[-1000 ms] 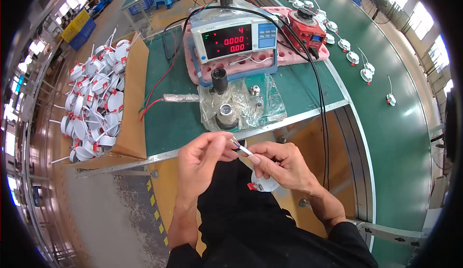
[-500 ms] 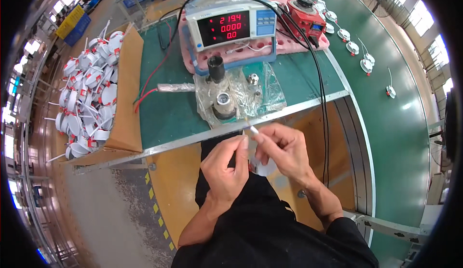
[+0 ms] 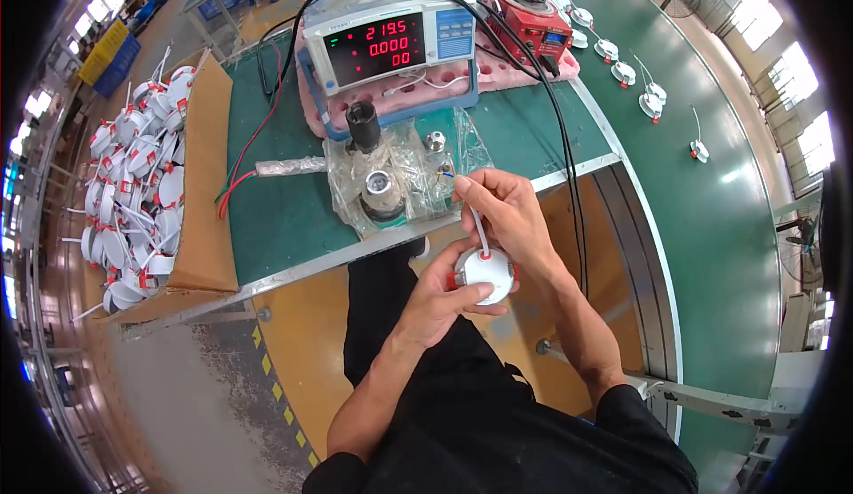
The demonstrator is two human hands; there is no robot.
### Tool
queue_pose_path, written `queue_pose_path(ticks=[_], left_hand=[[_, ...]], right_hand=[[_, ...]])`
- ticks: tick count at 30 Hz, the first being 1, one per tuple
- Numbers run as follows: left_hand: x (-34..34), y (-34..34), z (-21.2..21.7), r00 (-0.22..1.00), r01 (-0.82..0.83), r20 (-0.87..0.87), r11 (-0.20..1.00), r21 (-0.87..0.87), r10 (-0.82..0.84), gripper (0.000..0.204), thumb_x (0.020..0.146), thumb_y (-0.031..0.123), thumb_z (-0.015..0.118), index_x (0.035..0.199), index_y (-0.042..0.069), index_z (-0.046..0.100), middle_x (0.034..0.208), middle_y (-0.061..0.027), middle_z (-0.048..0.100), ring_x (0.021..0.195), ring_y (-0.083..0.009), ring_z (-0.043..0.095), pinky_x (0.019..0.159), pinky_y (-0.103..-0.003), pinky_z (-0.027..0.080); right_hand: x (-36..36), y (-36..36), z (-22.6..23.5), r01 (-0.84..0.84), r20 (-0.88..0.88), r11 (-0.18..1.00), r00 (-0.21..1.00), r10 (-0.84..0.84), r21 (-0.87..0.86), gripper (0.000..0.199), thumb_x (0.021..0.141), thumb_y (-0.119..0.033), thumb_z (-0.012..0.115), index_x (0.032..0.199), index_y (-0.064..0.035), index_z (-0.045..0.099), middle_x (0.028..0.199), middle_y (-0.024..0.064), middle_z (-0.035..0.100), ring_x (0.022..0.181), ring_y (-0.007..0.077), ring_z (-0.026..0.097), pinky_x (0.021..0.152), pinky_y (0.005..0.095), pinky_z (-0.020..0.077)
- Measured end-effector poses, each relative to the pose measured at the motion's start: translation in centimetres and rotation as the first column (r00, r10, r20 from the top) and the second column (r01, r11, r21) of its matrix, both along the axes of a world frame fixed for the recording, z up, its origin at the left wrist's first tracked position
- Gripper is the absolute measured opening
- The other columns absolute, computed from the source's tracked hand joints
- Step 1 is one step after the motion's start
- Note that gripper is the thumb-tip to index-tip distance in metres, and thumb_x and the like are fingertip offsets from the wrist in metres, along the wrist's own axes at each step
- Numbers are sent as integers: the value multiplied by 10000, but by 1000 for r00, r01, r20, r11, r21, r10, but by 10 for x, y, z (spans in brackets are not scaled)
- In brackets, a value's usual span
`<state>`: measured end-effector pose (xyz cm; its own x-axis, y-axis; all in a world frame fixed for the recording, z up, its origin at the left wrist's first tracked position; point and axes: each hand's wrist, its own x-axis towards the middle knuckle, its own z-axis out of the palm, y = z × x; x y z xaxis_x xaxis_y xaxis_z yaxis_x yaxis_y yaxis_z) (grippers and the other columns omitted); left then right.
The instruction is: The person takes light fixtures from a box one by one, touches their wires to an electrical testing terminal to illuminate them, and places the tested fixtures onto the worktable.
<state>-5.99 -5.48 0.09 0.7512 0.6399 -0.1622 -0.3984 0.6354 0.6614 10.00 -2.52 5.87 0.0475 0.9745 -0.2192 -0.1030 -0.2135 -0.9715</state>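
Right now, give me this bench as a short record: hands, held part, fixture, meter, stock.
left hand: holds round white lamp from below
right hand: pinches the lamp's white lead, its tip near the test fixture
test fixture: on green mat, under clear plastic
meter: red digits lit
cardboard box: many similar lamps, person's left

Left hand (image 3: 435,298) is cupping a round white lamp (image 3: 485,274); right hand (image 3: 502,214) is pinching its white lead (image 3: 475,220) near the test fixture (image 3: 382,194) on the green table (image 3: 284,219).

Bright daylight from windows at both edges; sharp centre, fisheye-bent rim.
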Motion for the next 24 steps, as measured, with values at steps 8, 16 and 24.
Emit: queue_pose_path(ticks=[8, 16, 24], left_hand=[[28, 34, -8, 994, 110, 30, 994, -8, -110, 564, 918, 89, 639, 1435, 67, 415, 1271, -131, 604, 1151, -304, 642, 907, -388, 582], [33, 46, -13, 993, 114, 34, 993, -3, -114, 530, 925, 93, 625, 1419, 70, 434, 1266, -127, 607, 1140, -300, 651, 898, -370, 585], [36, 50, -16, 990, 124, 70, 992, 10, -124, 502, 888, 144, 679, 1349, 74, 491, 1182, -101, 620, 1112, -284, 648, 896, -390, 541]], right_hand=[[21, 52, -30, -105, 506, 987, 862, 32, 118, 301, 943, -246, 645, 783, 8, 632, 582, -7, 544, 523, 48, 447, 468, 255, 340], [26, 65, -36, -148, 515, 981, 855, 62, 127, 272, 914, -194, 640, 765, 33, 636, 567, 3, 537, 525, 59, 457, 474, 268, 344], [28, 67, -35, -133, 526, 989, 846, 84, 57, 247, 881, -174, 635, 754, 38, 639, 569, 20, 553, 526, 79, 495, 489, 278, 383]])
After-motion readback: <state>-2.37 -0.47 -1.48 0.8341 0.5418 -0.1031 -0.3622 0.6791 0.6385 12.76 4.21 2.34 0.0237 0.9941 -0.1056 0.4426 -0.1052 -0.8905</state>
